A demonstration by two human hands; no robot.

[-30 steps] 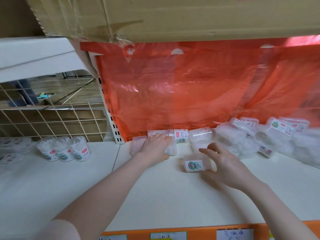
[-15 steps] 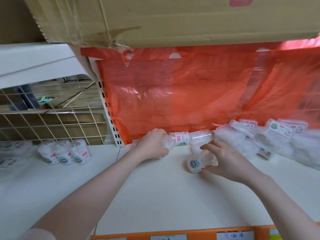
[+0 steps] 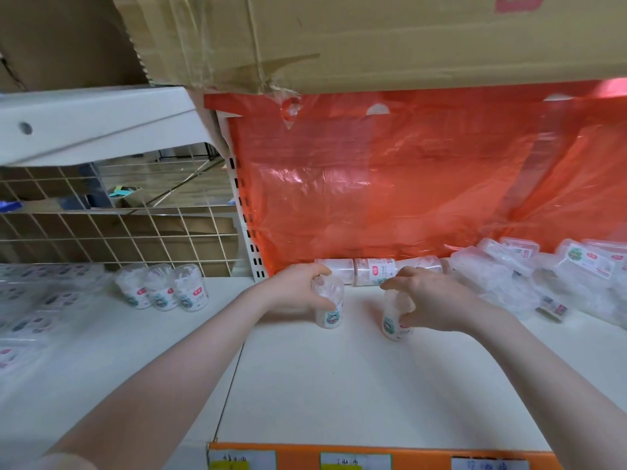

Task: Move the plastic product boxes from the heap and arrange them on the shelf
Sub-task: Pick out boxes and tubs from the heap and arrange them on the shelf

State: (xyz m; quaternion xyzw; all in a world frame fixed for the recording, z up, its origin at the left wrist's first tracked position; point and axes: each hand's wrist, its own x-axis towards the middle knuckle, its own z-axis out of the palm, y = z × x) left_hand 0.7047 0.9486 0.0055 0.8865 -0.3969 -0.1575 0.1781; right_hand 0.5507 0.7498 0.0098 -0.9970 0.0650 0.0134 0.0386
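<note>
My left hand (image 3: pixel 298 288) grips a clear round plastic box (image 3: pixel 328 310) that stands upright on the white shelf (image 3: pixel 339 385). My right hand (image 3: pixel 427 298) holds a second clear box (image 3: pixel 393 322), also upright, a short way to the right. Behind both hands a few more round boxes (image 3: pixel 373 271) lie on their sides against the red plastic sheet (image 3: pixel 390 184). The heap of clear boxes (image 3: pixel 543 279) spreads over the right end of the shelf.
Three upright boxes (image 3: pixel 163 290) stand in a row on the left shelf section, with flat packets (image 3: pixel 30 310) further left. A wire grid (image 3: pixel 118 232) backs that section. A cardboard carton (image 3: pixel 373 39) overhangs from above. Orange price labels (image 3: pixel 356 457) line the front edge.
Both hands have lifted a lying box each and stood it upright on the shelf. The left hand drew its box away from the back row; the right one turned its box on end.
</note>
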